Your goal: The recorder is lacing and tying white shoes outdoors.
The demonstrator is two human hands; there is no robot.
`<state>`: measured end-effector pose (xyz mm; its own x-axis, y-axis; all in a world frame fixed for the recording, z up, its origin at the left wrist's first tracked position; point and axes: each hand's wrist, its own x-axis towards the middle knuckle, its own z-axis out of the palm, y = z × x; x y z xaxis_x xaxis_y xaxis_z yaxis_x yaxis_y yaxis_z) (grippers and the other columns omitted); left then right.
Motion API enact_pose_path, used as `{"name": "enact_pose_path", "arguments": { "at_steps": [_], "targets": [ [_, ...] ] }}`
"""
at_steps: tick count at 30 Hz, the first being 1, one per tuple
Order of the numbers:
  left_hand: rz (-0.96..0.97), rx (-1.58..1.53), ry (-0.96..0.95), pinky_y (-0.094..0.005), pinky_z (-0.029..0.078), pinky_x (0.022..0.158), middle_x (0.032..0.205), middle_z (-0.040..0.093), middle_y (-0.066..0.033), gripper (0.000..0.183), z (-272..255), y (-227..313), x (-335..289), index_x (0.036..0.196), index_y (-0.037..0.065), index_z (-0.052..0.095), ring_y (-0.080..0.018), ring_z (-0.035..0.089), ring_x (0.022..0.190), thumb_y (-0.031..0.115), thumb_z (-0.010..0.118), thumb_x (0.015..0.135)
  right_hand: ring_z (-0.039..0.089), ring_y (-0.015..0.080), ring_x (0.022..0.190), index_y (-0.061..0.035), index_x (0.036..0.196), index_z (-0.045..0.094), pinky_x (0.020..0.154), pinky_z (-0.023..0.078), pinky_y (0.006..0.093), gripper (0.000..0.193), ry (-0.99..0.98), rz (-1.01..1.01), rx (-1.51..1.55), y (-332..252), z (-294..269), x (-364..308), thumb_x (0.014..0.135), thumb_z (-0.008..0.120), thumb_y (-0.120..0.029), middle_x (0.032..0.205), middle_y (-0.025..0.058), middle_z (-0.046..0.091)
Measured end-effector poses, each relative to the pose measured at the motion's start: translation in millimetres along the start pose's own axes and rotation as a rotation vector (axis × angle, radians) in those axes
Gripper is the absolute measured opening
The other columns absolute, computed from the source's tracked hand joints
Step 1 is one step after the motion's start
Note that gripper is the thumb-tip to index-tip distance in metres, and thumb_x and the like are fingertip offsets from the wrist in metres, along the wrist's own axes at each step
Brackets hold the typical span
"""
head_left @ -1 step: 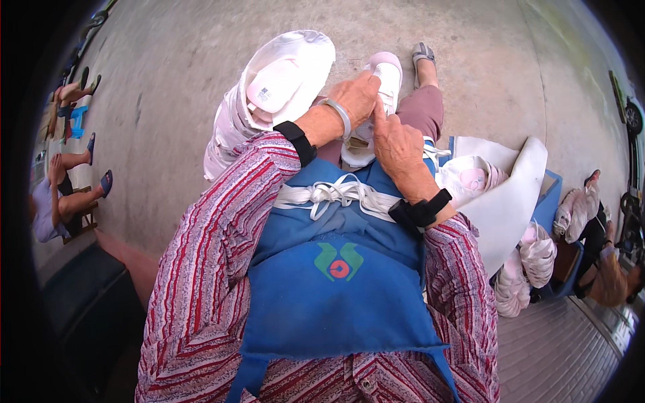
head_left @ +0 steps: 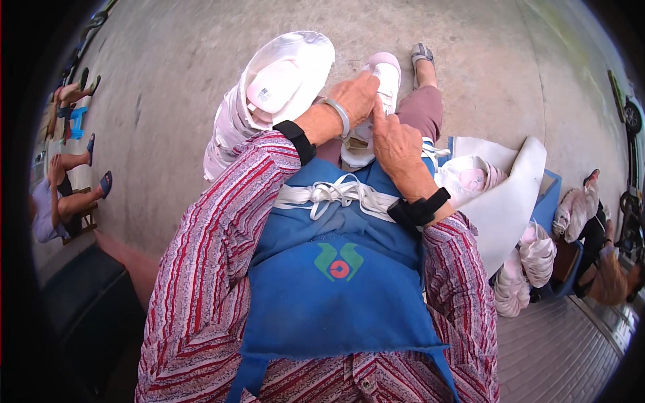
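Between my knees, a white shoe point(head_left: 385, 75) with a pale pink toe points away from me, its open heel end toward my lap. My left hand point(head_left: 355, 96) is closed over the shoe's left side, fingers curled at the lacing. The index finger of my right hand point(head_left: 398, 142) reaches along the lacing and meets the left fingers. Its other fingers are folded, and whatever they pinch is hidden. A bunch of white shoelaces point(head_left: 332, 195) lies across the blue apron point(head_left: 329, 302) on my lap.
On my left stands a white bundle point(head_left: 295, 54) with a pink-white shoe part inside. To my right, more shoes point(head_left: 470, 178) lie by a white sheet point(head_left: 500, 195) and a blue bin point(head_left: 549, 185); wrapped white bundles point(head_left: 537, 255) hang nearby. Other people sit at both sides.
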<state>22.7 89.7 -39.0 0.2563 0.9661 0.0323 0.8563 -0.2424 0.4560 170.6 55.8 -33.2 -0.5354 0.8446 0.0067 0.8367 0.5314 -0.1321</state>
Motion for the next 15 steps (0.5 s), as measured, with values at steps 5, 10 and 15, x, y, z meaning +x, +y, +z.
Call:
{"name": "enact_pose_path", "arguments": {
  "at_steps": [5,10,15],
  "targets": [
    [-0.011,-0.030,-0.001,-0.0472,0.047,0.067,0.094,0.051,-0.0192,0.016,0.1,-4.8,-1.9,0.095,0.003,0.047,-0.0406,0.057,0.079,0.012,0.051,0.083,0.064,0.0259,0.061,-0.0036,0.129,0.039,0.051,0.050,0.0364,0.051,-0.047,-0.008,0.025,-0.3,-2.7,3.6,0.080,0.052,-0.012,0.077,0.0146,0.060],
    [-0.043,-0.053,-0.086,-0.0479,0.047,0.067,0.095,0.049,-0.0205,0.018,-1.8,-1.4,-2.1,0.095,0.002,0.045,-0.0415,0.056,0.081,0.012,0.051,0.082,0.063,0.0249,0.058,-0.0054,0.127,0.042,0.048,0.048,0.0344,0.050,0.069,-0.033,0.012,13.5,5.4,-3.7,0.079,0.053,-0.012,0.075,0.0113,0.057],
    [-0.009,-0.106,-0.045,-0.0478,0.046,0.068,0.094,0.048,-0.0197,0.018,-2.0,-8.1,-7.5,0.095,0.002,0.044,-0.0417,0.055,0.080,0.012,0.052,0.082,0.060,0.0221,0.054,-0.0142,0.129,0.044,0.045,0.046,0.0319,0.054,0.117,-0.095,0.053,19.6,4.0,-3.1,0.077,0.057,-0.013,0.073,0.0084,0.054]
  ]
}}
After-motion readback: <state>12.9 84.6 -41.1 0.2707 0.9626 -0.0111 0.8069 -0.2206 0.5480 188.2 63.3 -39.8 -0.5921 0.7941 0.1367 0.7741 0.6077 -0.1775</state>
